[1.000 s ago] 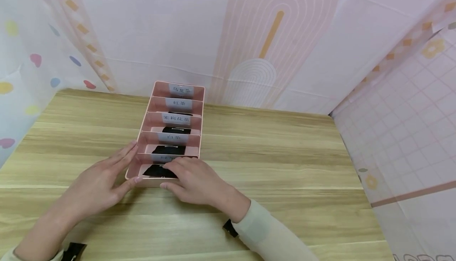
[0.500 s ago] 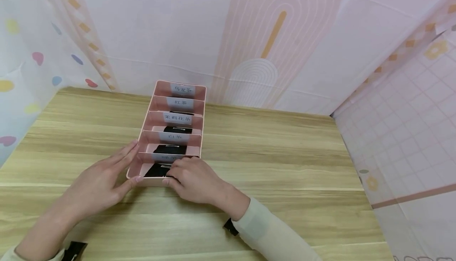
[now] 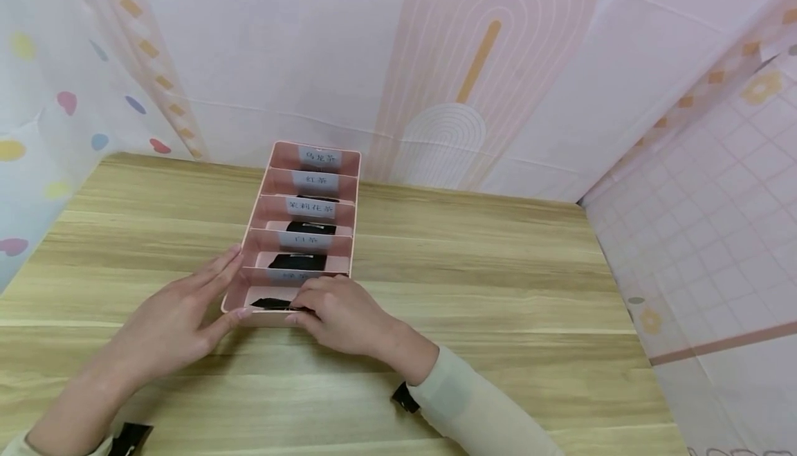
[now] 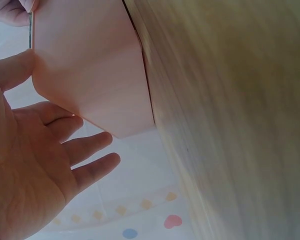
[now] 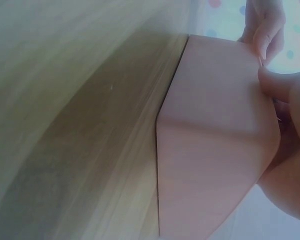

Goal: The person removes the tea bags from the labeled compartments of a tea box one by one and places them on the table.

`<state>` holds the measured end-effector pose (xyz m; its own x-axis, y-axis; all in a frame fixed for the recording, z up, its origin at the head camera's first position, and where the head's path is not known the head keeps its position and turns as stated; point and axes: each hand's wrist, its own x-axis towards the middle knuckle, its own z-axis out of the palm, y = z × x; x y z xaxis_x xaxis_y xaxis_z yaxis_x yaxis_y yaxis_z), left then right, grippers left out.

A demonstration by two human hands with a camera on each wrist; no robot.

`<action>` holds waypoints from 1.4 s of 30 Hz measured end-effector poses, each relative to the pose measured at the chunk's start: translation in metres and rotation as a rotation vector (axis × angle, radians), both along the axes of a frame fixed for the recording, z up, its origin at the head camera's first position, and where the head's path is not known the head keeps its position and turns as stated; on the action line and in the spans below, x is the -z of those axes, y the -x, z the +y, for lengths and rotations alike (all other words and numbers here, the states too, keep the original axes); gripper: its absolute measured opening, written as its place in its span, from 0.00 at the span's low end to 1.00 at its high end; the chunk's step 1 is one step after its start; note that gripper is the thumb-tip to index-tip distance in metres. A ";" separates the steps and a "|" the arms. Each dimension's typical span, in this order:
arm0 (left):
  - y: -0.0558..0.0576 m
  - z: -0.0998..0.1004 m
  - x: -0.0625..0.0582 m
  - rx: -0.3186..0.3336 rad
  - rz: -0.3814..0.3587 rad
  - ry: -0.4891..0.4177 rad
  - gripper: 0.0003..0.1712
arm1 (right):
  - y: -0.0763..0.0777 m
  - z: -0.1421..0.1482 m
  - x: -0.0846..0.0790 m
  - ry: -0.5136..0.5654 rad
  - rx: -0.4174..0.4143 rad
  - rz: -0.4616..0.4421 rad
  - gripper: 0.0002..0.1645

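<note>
A long pink divider box (image 3: 268,320) stands on the wooden table, split into a row of compartments with Chinese tea labels. My left hand (image 3: 174,317) steadies its front left corner, thumb on the front rim and fairly straight fingers along the left side; the left wrist view shows these fingers (image 4: 92,145) spread beside the pink wall. My right hand (image 3: 342,314) reaches over the front right corner, its curled fingers pinching a black sachet (image 3: 269,303) in the nearest compartment. That sachet looks like a thin dark strip, its right end hidden behind the fingers.
Another black sachet (image 3: 299,261) lies in the second compartment, and one (image 3: 311,228) in the third. A dark edge shows in the fourth. Wooden table (image 3: 473,269) surrounds the box. A patterned cloth backdrop (image 3: 299,61) rises right behind the box's far end.
My right fingers have curled in at the front compartment's right end. The black sachet there has tipped from a broad face to a thin strip. The left hand has stayed in place.
</note>
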<state>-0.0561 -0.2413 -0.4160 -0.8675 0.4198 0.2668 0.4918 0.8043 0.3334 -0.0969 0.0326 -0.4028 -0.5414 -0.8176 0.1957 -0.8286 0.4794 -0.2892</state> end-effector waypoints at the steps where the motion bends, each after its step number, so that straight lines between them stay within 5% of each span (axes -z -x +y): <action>1: 0.000 0.000 0.000 -0.001 -0.003 0.001 0.49 | 0.000 0.000 0.000 0.013 -0.002 -0.012 0.11; 15: -0.003 0.001 0.000 -0.017 -0.019 0.004 0.48 | 0.001 0.007 -0.006 0.137 0.000 -0.075 0.06; 29: -0.001 0.001 0.000 -0.011 -0.034 0.040 0.47 | 0.008 0.017 -0.011 0.394 0.018 -0.008 0.04; 42: -0.002 0.001 0.000 -0.015 -0.044 0.037 0.47 | 0.016 0.031 -0.030 0.464 0.078 -0.034 0.06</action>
